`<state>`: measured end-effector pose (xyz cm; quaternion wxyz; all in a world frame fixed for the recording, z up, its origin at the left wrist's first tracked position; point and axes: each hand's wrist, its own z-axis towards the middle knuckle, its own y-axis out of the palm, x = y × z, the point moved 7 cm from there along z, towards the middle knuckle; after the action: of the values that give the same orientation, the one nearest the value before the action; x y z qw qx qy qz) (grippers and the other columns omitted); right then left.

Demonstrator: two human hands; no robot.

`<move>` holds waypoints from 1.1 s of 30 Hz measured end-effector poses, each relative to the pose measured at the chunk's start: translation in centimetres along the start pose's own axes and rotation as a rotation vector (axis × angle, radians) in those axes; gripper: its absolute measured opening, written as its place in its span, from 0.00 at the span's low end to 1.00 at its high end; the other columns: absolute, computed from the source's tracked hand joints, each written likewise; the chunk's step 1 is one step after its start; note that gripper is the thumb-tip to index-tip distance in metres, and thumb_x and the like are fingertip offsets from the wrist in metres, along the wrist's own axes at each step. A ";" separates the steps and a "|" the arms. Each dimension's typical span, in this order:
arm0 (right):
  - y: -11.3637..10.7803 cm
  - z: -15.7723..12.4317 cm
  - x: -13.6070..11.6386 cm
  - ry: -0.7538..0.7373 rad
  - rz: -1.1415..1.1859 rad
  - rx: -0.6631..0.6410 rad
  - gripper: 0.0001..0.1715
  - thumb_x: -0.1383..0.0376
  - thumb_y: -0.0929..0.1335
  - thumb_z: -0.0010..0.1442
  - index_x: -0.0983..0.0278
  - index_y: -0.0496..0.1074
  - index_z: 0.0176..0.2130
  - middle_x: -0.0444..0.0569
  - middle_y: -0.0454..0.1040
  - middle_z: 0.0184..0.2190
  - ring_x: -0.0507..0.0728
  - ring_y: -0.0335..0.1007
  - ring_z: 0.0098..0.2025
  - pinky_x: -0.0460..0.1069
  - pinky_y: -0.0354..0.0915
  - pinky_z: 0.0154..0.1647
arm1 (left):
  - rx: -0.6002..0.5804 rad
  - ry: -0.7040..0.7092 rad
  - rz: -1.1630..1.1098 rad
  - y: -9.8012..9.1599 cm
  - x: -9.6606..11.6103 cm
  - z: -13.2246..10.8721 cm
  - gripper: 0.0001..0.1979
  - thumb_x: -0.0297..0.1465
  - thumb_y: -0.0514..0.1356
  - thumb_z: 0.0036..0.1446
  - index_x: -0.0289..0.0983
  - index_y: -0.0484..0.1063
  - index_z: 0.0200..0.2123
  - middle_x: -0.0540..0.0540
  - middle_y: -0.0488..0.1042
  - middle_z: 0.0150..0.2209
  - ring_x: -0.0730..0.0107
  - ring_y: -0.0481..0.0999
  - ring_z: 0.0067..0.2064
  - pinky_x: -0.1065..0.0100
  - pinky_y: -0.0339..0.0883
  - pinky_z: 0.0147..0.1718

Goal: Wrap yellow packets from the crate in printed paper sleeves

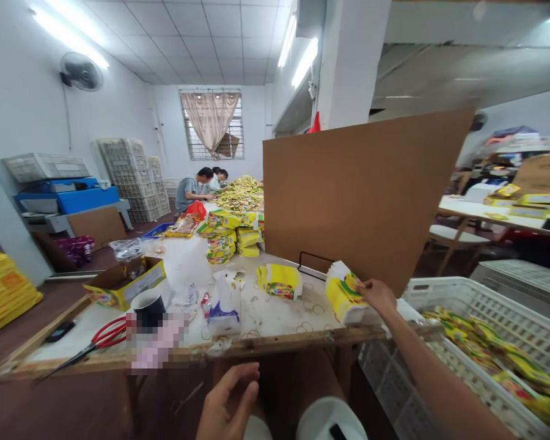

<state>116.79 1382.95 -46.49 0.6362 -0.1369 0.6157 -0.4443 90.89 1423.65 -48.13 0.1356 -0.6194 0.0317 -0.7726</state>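
Note:
My right hand [378,296] reaches to the table's right end, its fingers pinched at the top of a stack of yellow-and-white printed flat cartons [343,299]. How many it has hold of I cannot make out. My left hand [233,397] hovers below the table's front edge, fingers curved, thumb apart, with nothing visible in it. Left of the stack lies another yellow bundle of cartons [279,281]. Several loose rubber bands [304,327] are scattered on the white tabletop [266,321] between them.
A large brown cardboard sheet [357,195] stands upright behind the stack, near a black wire stand [316,266]. On the left are red-handled scissors [105,336], a dark cup [147,308] and an open box [128,284]. A white crate [481,293] holds yellow packets. People sit farther back.

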 end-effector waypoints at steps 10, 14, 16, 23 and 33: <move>4.4 -18.5 -11.8 -0.051 0.855 -0.364 0.29 0.45 0.71 0.45 0.65 0.72 0.37 0.53 0.78 0.37 0.59 0.75 0.36 0.53 0.71 0.37 | -0.033 -0.108 -0.347 0.9 0.2 -0.1 0.24 0.42 0.60 0.57 0.36 0.71 0.53 0.36 0.76 0.50 0.55 0.75 0.51 0.57 0.68 0.53; 9.4 -28.8 -16.1 0.177 1.260 -0.792 0.25 0.51 0.77 0.39 0.64 0.73 0.33 0.49 0.78 0.31 0.57 0.74 0.32 0.51 0.71 0.36 | 0.039 -0.033 -0.554 0.3 0.3 -0.3 0.26 0.41 0.60 0.58 0.37 0.66 0.57 0.36 0.72 0.55 0.53 0.68 0.58 0.57 0.64 0.56; 10.3 -31.0 -17.0 0.259 1.329 -0.868 0.24 0.53 0.79 0.37 0.64 0.73 0.31 0.47 0.77 0.28 0.55 0.73 0.30 0.50 0.70 0.35 | 0.040 -0.039 -0.590 0.1 0.0 -0.4 0.24 0.42 0.59 0.58 0.37 0.68 0.55 0.37 0.72 0.55 0.53 0.67 0.59 0.58 0.63 0.56; 9.2 -31.1 -17.9 -0.035 1.127 -0.902 0.22 0.51 0.74 0.47 0.65 0.74 0.34 0.47 0.75 0.30 0.53 0.69 0.33 0.48 0.65 0.37 | 0.050 -0.150 -0.756 -0.3 -0.8 -0.3 0.20 0.39 0.61 0.58 0.37 0.70 0.52 0.40 0.78 0.47 0.57 0.76 0.49 0.62 0.70 0.47; 8.7 -30.9 -17.3 -0.175 0.922 -0.757 0.22 0.50 0.72 0.51 0.65 0.68 0.27 0.45 0.70 0.23 0.52 0.62 0.26 0.47 0.60 0.28 | 0.166 -0.156 -0.539 -0.6 -0.7 -0.2 0.18 0.39 0.60 0.58 0.35 0.66 0.48 0.41 0.78 0.43 0.61 0.78 0.44 0.69 0.72 0.36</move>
<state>94.94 1412.10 -47.59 0.7185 -0.1091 0.6724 0.1402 90.70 1424.39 -48.75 -0.0221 -0.6498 -0.2079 -0.7308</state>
